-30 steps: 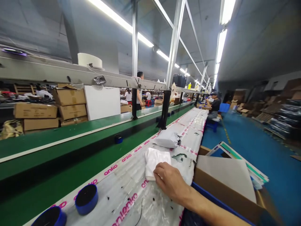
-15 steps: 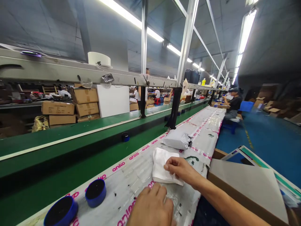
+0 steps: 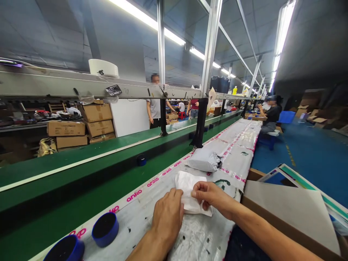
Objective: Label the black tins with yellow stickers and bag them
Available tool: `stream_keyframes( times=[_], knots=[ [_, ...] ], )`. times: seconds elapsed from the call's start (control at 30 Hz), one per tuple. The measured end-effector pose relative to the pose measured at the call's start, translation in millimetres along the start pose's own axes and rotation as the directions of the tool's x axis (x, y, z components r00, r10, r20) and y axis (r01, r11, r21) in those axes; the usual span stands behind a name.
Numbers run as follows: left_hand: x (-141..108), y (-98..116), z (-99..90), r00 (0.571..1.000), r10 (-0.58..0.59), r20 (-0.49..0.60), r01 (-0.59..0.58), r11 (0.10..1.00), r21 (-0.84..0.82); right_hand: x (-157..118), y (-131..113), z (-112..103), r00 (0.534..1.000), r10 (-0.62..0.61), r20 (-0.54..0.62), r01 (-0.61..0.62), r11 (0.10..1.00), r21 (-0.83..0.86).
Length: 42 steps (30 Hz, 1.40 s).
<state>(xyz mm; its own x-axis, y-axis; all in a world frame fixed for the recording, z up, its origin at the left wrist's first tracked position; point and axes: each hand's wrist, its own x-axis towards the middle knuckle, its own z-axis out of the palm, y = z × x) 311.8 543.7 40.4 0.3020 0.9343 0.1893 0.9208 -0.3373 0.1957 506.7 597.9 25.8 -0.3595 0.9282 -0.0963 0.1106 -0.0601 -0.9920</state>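
Observation:
A small stack of thin white sheets (image 3: 187, 181) lies on the plastic-covered table; I cannot tell whether they are paper, cloth or bags. My left hand (image 3: 169, 210) rests at the stack's left edge, fingers stretched forward and holding nothing. On the stack's right side, my right hand (image 3: 208, 195) has thumb and fingers pinched on the top white sheet. Just behind is a white plastic-wrapped packet (image 3: 203, 159). Two round blue pieces with black tops, a nearer one (image 3: 65, 249) and a farther one (image 3: 105, 229), sit at the table's left edge.
A green conveyor belt (image 3: 108, 185) runs along the left, carrying another blue round piece (image 3: 141, 160). Metal posts and a rail (image 3: 136, 90) stand above it. An open carton (image 3: 288, 214) is on my right. A co-worker (image 3: 272, 114) sits farther along the table; others stand beyond the belt.
My left hand has moved forward from the near side of the stack to its left edge. My right hand stays pinched at the sheet. A person beyond the belt has come into view.

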Motion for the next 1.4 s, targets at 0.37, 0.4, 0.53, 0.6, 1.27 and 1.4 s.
stream_keyframes(
  times=[0.37, 0.4, 0.53, 0.6, 1.27, 1.4],
  knots=[
    [6, 2, 6.9, 0.947, 0.306, 0.096, -0.320, 0.925, 0.205, -3, -5, 0, 0.971, -0.090, -0.220, 0.089, 0.996, -0.014],
    [7, 2, 7.3, 0.943, 0.314, 0.109, -0.331, 0.922, 0.201, -3, -6, 0, 0.969, -0.092, -0.229, 0.091, 0.996, -0.014],
    [8, 0, 3.8, 0.955, 0.273, 0.113, -0.287, 0.950, 0.127, -3, -9, -2, 0.954, -0.100, -0.283, 0.103, 0.995, -0.003],
    [6, 1, 0.5, 0.972, 0.219, 0.081, -0.225, 0.972, 0.069, -2, -9, -2, 0.947, -0.101, -0.305, 0.111, 0.994, 0.016],
    [15, 15, 10.2, 0.961, 0.246, 0.127, -0.262, 0.956, 0.131, -14, -70, -34, 0.836, -0.215, -0.504, 0.441, 0.811, 0.384],
    [13, 15, 5.8, 0.978, 0.191, 0.089, -0.197, 0.979, 0.061, -24, -87, -45, 0.828, -0.249, -0.502, 0.500, 0.732, 0.462]
  ],
)
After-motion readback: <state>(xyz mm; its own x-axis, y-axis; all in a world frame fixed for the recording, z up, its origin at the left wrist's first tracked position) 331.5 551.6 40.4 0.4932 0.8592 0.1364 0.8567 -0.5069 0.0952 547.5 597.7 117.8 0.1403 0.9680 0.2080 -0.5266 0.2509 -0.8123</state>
